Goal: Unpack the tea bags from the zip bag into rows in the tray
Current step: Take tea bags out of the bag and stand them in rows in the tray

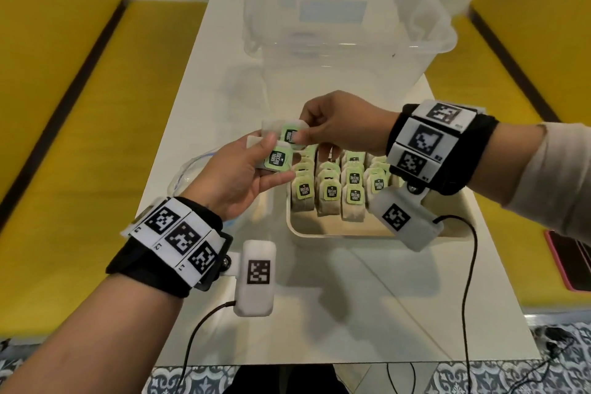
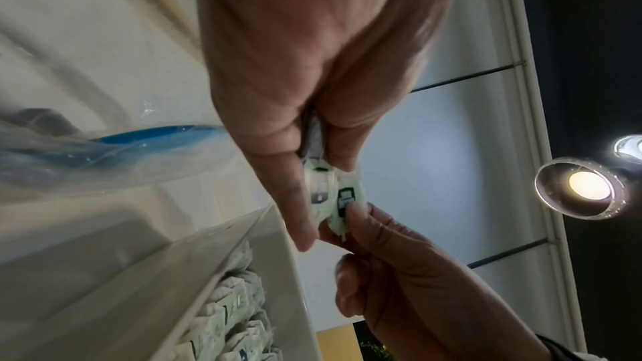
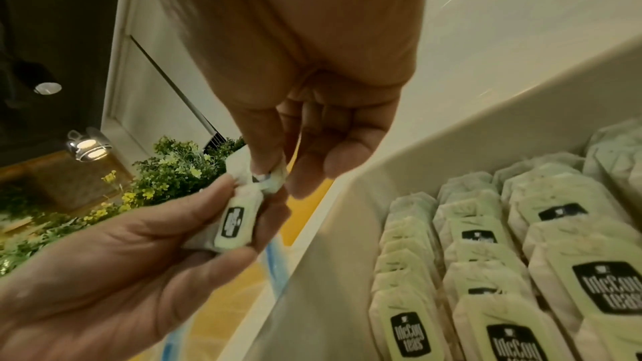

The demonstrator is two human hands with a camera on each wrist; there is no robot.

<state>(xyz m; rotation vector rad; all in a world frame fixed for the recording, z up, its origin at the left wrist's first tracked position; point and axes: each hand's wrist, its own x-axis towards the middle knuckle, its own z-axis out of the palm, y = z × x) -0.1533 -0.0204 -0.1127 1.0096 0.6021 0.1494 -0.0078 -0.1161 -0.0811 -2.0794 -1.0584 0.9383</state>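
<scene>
The step in hand is separating 2 tea bags held up just left of the tray (image 1: 319,232). The left hand (image 1: 233,176) grips one tea bag (image 1: 277,157) between thumb and fingers; the right hand (image 1: 339,125) pinches the upper tea bag (image 1: 289,133), touching the first. The rows in the tray look nearly full. Next, the right hand likely must pull its bag free and set it in a row. The zip bag (image 1: 188,169) lies on the bench (image 1: 319,297) under the left hand.

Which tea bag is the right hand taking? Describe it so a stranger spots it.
Above the far left corner of the cream tray, two hands meet. The tea bag pinched by the right hand is the farther one, above the bag lying in the left hand.
</scene>
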